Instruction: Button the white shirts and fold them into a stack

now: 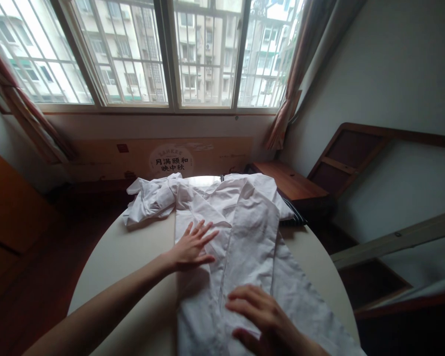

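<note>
A white long garment (252, 232), like a coat or shirt with a collar, lies spread over a round pale table (133, 267). One long part of it slants toward the table's near right edge. My left hand (195, 247) rests on its left side with the fingers spread. Closer to me, my right hand (261, 316) is over the lower front, fingers apart and slightly bent, holding nothing. Whether it touches the cloth I cannot tell. A crumpled white cloth (152, 198) lies at the table's far left; whether it is part of the same garment is unclear.
At the table's far right, a dark striped cloth (295, 215) sticks out beneath white fabric. A wooden cabinet (292, 180) stands behind, with a brown wooden frame (350, 148) against the wall. Barred windows (203, 54) and tied curtains (282, 118) are beyond.
</note>
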The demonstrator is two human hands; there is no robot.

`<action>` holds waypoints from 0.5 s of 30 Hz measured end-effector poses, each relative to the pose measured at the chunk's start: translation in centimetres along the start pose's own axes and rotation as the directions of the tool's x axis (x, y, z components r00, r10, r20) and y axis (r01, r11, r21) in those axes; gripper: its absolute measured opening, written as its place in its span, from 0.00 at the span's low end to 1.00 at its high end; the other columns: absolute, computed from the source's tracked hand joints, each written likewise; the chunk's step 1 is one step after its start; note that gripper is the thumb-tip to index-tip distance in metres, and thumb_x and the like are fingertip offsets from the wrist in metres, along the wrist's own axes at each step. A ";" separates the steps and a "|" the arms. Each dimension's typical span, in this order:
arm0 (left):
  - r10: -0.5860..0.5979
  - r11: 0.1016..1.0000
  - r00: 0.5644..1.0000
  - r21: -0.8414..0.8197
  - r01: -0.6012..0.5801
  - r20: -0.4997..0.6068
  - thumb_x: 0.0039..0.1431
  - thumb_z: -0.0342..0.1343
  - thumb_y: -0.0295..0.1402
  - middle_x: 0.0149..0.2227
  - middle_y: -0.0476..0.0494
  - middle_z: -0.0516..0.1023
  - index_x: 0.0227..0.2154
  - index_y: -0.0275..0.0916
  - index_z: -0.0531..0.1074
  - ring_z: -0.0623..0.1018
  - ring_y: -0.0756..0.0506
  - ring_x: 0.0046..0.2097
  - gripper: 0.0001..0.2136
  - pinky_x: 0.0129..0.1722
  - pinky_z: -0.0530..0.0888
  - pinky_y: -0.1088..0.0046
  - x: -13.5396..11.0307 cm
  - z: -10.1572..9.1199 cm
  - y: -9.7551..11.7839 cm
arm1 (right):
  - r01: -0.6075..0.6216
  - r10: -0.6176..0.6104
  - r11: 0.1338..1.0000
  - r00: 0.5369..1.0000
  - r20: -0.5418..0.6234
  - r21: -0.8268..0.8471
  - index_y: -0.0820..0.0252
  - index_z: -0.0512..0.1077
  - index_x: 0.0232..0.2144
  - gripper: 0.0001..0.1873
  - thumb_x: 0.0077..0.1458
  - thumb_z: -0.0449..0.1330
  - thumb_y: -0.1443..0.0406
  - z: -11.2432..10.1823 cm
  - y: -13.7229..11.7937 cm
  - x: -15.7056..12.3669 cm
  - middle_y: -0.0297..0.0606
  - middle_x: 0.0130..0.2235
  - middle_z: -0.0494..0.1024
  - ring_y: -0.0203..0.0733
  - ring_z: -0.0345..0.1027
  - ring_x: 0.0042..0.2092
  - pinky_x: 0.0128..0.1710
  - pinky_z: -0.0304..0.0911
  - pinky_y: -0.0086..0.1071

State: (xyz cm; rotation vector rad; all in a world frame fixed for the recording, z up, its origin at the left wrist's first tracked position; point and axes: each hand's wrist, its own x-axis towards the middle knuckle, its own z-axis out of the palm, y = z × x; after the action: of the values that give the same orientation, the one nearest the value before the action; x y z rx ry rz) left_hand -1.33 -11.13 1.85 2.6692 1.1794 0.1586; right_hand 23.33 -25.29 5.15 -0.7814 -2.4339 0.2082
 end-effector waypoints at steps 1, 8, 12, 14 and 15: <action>0.062 0.998 0.998 -0.009 -0.062 0.020 0.55 0.41 0.61 0.68 0.42 0.43 0.65 0.52 0.46 0.42 0.31 0.68 0.37 0.62 0.41 0.43 -0.4 0.5 0.9 | -0.124 0.123 0.992 0.991 -0.044 -0.019 0.58 0.71 0.46 0.15 0.60 0.53 0.59 -0.6 1.5 0.1 0.45 0.45 0.75 0.42 0.70 0.46 0.46 0.68 0.35; 0.120 0.993 0.990 -0.013 -0.119 0.068 0.55 0.43 0.60 0.66 0.37 0.53 0.63 0.47 0.56 0.51 0.29 0.65 0.36 0.60 0.48 0.42 -0.9 2.0 2.6 | -0.830 0.816 0.537 0.467 -0.340 0.150 0.68 0.59 0.58 0.39 0.49 0.58 0.51 -3.2 13.5 -2.9 0.58 0.57 0.64 0.58 0.64 0.55 0.52 0.63 0.49; 0.080 0.996 0.985 -0.018 -0.084 -0.154 0.56 0.47 0.57 0.60 0.38 0.64 0.59 0.46 0.61 0.63 0.35 0.59 0.32 0.58 0.58 0.52 2.7 0.4 4.3 | -0.909 0.948 0.315 0.317 -0.040 0.273 0.68 0.59 0.58 0.41 0.45 0.61 0.53 -3.8 15.4 -5.0 0.55 0.54 0.69 0.56 0.68 0.51 0.50 0.64 0.45; 0.054 0.998 0.968 -0.027 -0.062 -0.246 0.57 0.47 0.56 0.55 0.39 0.68 0.59 0.46 0.61 0.68 0.38 0.55 0.31 0.54 0.64 0.57 6.3 -0.6 5.8 | -0.877 0.905 0.381 0.418 0.074 0.291 0.67 0.62 0.56 0.39 0.45 0.61 0.54 -4.1 14.4 -5.3 0.53 0.53 0.71 0.55 0.67 0.53 0.53 0.61 0.43; 0.024 0.999 0.964 -0.034 -0.035 -0.264 0.57 0.46 0.56 0.53 0.39 0.69 0.60 0.46 0.60 0.69 0.38 0.53 0.31 0.51 0.66 0.59 8.4 -1.2 6.7 | -0.854 0.873 0.426 0.474 0.111 0.298 0.67 0.62 0.56 0.38 0.45 0.61 0.54 -4.4 13.7 -5.4 0.52 0.54 0.70 0.54 0.66 0.54 0.54 0.60 0.42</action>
State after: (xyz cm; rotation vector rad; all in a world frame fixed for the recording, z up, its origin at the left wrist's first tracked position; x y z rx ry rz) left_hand 8.90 -9.12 4.71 2.6940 1.1947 0.5515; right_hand 36.09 -17.29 2.01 -1.8008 -1.6068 0.9319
